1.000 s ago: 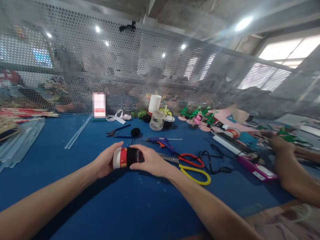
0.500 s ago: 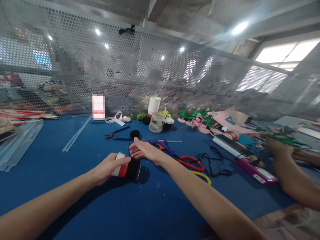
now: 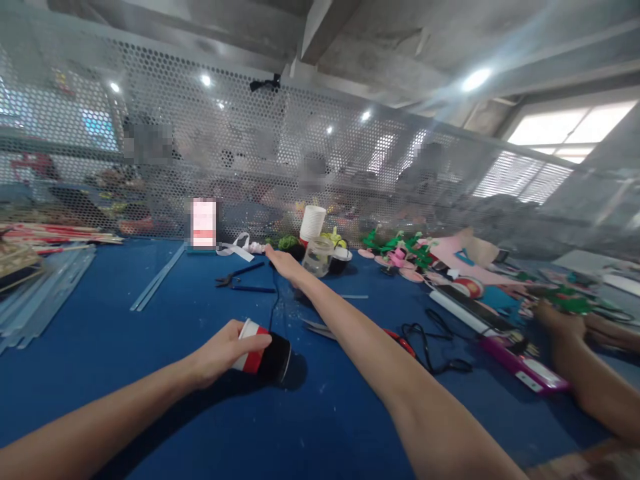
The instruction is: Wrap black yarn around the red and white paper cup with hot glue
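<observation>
Left hand (image 3: 226, 352) grasps a tilted red-and-white paper cup (image 3: 254, 361) banded with black yarn (image 3: 276, 359) above the blue tabletop (image 3: 200, 433); right hand (image 3: 284, 263), grip impossible to tell, stretches near blue-handled metal pliers (image 3: 245, 270), a thin black strand (image 3: 273, 310) between hand and cup.

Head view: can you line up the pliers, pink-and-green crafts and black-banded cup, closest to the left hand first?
1. Black-banded cup: held in the left hand.
2. Pliers: lying beyond the hand.
3. Pink-and-green crafts: back, far over to the right.
</observation>
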Tool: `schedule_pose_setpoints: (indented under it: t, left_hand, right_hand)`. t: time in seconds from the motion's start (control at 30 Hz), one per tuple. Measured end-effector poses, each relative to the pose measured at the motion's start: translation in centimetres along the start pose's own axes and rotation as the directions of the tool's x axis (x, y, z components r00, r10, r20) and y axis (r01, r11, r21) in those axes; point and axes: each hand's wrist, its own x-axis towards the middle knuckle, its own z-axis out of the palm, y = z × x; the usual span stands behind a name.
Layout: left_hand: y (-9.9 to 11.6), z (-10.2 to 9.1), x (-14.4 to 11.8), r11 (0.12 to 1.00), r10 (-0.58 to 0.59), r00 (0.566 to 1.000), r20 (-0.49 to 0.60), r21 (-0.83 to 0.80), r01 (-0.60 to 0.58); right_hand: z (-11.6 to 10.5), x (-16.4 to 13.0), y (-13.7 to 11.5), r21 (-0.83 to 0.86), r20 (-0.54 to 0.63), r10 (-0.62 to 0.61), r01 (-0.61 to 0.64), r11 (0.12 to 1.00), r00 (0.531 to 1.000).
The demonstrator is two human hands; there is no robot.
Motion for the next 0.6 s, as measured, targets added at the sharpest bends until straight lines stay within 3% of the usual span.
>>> schedule_pose_setpoints:
  t: [0.17, 0.37, 0.43, 0.6]
  left_hand:
    - [-0.1, 0.0, 0.0, 1.0, 0.004, 1.0, -0.014, -0.007, -0.004]
    - [-0.1, 0.0, 0.1, 1.0, -0.009, 0.999, -0.04, 0.01, 0.009]
    - [-0.1, 0.0, 0.2, 1.0, 0.0, 0.999, -0.044, 0.012, 0.001]
    - [-0.2, -0.1, 0.2, 0.998, 0.03, 0.999, -0.033, -0.055, -0.032]
  right_hand:
    - [-0.2, -1.2, -0.5, -0.007, -0.108, 0.077, -0.078, 0.997, 0.991]
    - [-0.7, -5.4, -1.5, 0.064, -0.107, 0.069, -0.062, 0.996, 0.992]
    - [-1.0, -7.2, -2.1, 0.076, -0.054, 0.075, -0.071, 0.995, 0.996]
    - [-1.4, -11.3, -3.7, 0.118, 0.228, 0.062, -0.091, 0.989, 0.972]
